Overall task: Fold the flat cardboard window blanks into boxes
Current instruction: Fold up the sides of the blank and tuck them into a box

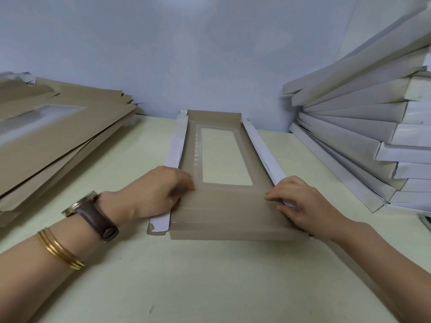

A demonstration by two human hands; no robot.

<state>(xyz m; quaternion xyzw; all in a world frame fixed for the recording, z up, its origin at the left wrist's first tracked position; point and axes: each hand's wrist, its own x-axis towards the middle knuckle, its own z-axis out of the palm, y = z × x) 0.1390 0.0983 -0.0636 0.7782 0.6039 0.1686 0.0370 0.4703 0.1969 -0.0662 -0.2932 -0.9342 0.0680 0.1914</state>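
1. The left hand [161,190] is seen left of the frame's centre. Its fingers are curled over the left side flap [173,148] of the window blank [224,213], with the fingertips pressed on the brown panel just beside the fold.
2. The right hand [300,201] is seen right of centre. Its fingers are curled round the near end of the right side flap [261,145], and a bit of white card is seen under the fingertips.
3. A brown-strapped watch [93,213] is worn on the left wrist, and gold bangles [59,250] are worn lower on that forearm, at the lower left of the frame.
4. The window blank is laid on the counter [210,280] in the middle of the frame, brown side up, between the two hands. Both long side flaps are raised, with their white faces shown. The far end flap [213,116] is stood up toward the wall [186,54]. The clear window [225,157] is set in the upper half of the panel, and creased brown panels are spread flat at the near end.
5. A stack of flat blanks [58,141], brown and slightly fanned, is piled at the left of the frame, well apart from the hands.
6. A stack of folded boxes [361,127], white and fanned out, is piled at the right of the frame against the wall.
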